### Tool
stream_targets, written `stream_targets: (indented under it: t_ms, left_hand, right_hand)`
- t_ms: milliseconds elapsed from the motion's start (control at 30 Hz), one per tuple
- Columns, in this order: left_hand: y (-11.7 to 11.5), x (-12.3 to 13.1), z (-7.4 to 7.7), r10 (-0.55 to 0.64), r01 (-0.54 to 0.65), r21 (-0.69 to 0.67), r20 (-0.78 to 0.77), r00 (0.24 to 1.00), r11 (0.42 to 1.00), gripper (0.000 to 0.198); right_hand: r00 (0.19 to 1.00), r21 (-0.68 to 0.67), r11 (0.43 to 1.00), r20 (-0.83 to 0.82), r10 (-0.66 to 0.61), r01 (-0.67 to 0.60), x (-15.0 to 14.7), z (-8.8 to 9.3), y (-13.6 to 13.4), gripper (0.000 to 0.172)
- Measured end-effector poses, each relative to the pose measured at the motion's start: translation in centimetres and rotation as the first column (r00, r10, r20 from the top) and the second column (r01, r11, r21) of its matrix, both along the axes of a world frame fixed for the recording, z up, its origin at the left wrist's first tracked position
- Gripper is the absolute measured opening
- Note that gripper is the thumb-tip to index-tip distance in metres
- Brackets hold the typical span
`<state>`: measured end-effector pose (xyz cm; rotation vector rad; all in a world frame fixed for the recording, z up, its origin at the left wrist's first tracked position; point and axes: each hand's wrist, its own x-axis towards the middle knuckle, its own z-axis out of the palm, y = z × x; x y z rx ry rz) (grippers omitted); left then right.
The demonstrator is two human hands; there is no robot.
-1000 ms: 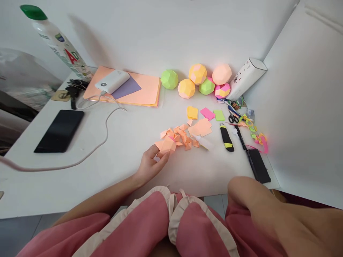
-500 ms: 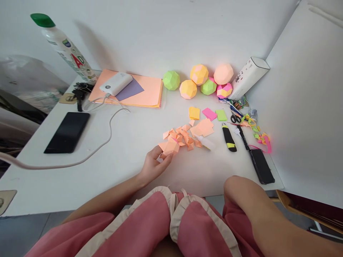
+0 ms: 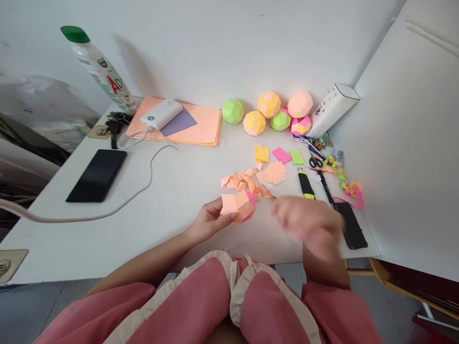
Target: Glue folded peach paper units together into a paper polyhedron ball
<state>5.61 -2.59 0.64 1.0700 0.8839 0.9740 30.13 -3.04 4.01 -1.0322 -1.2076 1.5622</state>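
My left hand [image 3: 208, 220] is closed around a folded paper ball [image 3: 239, 206], peach with pink faces, held low over the table. My right hand [image 3: 310, 222], smeared by motion, hovers to the right of the ball; its fingers cannot be made out. Just beyond the ball lie several small folded peach paper pieces [image 3: 244, 179]. Beside them rests a stack of peach paper sheets [image 3: 274, 173], with a slim white object [image 3: 268, 185] at its near edge. Yellow [image 3: 262, 154], pink [image 3: 281, 155] and green paper squares [image 3: 296, 157] lie farther back.
Several finished paper balls [image 3: 254, 123] line the wall beside a white box [image 3: 333, 111]. At right are a black-and-yellow cutter [image 3: 306, 182], scissors [image 3: 316, 162] and a black phone case [image 3: 350, 226]. Leftward sit a power bank [image 3: 162, 113], its cable [image 3: 148, 173], a phone [image 3: 96, 176] and a spray can [image 3: 103, 71].
My right hand has come up into view from the lower right. The paper ball in my left hand has shifted rightward and turned, showing pink faces. The camera view has shifted slightly.
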Motion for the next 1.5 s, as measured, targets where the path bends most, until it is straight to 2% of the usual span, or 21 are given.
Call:
stream_targets:
  t_ms: [67, 133, 167, 267, 333, 467, 633, 767, 933, 1033, 1133, 1200, 1267, 1300, 1367, 1500]
  left_hand:
    - [0.1, 0.0, -0.2, -0.03, 0.033, -0.057, 0.066, 0.997, 0.998, 0.037]
    - [0.3, 0.1, -0.4, -0.049, 0.064, -0.126, 0.124, 0.991, 0.99, 0.034]
    - [0.4, 0.1, -0.5, -0.056, 0.079, -0.153, 0.15, 0.987, 0.985, 0.034]
    - [0.8, 0.1, -0.8, -0.082, 0.124, -0.203, 0.202, 0.976, 0.971, 0.032]
    - [1.1, 0.1, -0.9, -0.101, 0.151, -0.229, 0.216, 0.971, 0.962, 0.033]
    - [1.3, 0.4, -0.9, -0.077, 0.139, -0.292, 0.216, 0.973, 0.946, 0.043]
    - [1.5, 0.8, -0.7, -0.03, 0.083, -0.268, 0.197, 0.98, 0.96, 0.054]
    - [1.7, 0.8, -0.8, 0.023, 0.039, -0.251, 0.24, 0.971, 0.967, 0.051]
    - [1.8, 0.8, -0.6, 0.128, -0.025, -0.354, 0.272, 0.954, 0.935, 0.046]
    - [1.7, 0.8, -0.2, 0.103, 0.042, -0.424, 0.314, 0.944, 0.905, 0.047]
    - [1.7, 0.7, 0.0, -0.029, 0.249, -0.501, 0.405, 0.914, 0.829, 0.056]
    - [1.6, 0.6, 0.1, -0.129, 0.391, -0.514, 0.472, 0.872, 0.763, 0.067]
    - [1.6, 0.7, 0.2, -0.178, 0.46, -0.492, 0.516, 0.838, 0.739, 0.073]
    - [1.5, 0.7, 0.2, -0.184, 0.464, -0.471, 0.525, 0.831, 0.75, 0.074]
    - [1.4, 0.8, 0.1, -0.172, 0.418, -0.414, 0.513, 0.841, 0.809, 0.072]
    - [1.2, 0.5, -0.6, -0.093, 0.199, -0.267, 0.362, 0.927, 0.943, 0.062]
  right_hand:
    - [0.999, 0.058, 0.998, 0.033, -0.01, 0.008, -1.3, 0.6, 1.7, 0.01]
    - [0.995, 0.176, 0.984, 0.095, -0.017, 0.0, -2.5, 0.3, 2.8, 0.023]
    - [0.998, 0.158, 0.987, 0.056, 0.011, -0.02, -3.0, -0.3, 3.1, 0.031]
    - [0.987, -0.085, 0.987, -0.101, 0.125, -0.134, -3.7, -2.9, 3.5, 0.045]
    - [0.968, -0.213, 0.96, -0.211, 0.138, -0.183, -3.9, -4.3, 3.5, 0.044]
    - [0.938, -0.297, 0.935, -0.335, 0.086, -0.192, -4.0, -4.9, 3.3, 0.04]
    - [0.94, -0.268, 0.956, -0.34, 0.022, -0.12, -4.0, -4.3, 3.2, 0.039]
    - [0.944, -0.217, 0.976, -0.322, -0.071, -0.001, -3.9, -4.2, 3.2, 0.039]
    - [0.941, -0.176, 0.98, -0.304, -0.148, 0.098, -4.0, -4.3, 3.1, 0.038]
    - [0.935, -0.153, 0.983, -0.323, -0.148, 0.102, -4.0, -4.4, 3.1, 0.034]
    - [0.939, -0.072, 0.995, -0.333, -0.09, 0.07, -3.9, -4.4, 3.0, 0.03]
    - [0.961, 0.024, 1.0, -0.275, 0.018, -0.012, -3.9, -4.4, 2.9, 0.028]
    - [0.974, 0.137, 0.982, -0.169, 0.154, -0.131, -4.0, -4.2, 2.7, 0.022]
    - [0.972, 0.198, 0.963, -0.108, 0.21, -0.186, -4.0, -4.1, 2.7, 0.018]
    - [0.965, 0.329, 0.909, 0.022, 0.263, -0.255, -4.2, -4.1, 2.7, 0.012]
    - [0.949, 0.572, 0.762, 0.25, 0.19, -0.304, -4.6, -4.5, 3.1, 0.008]
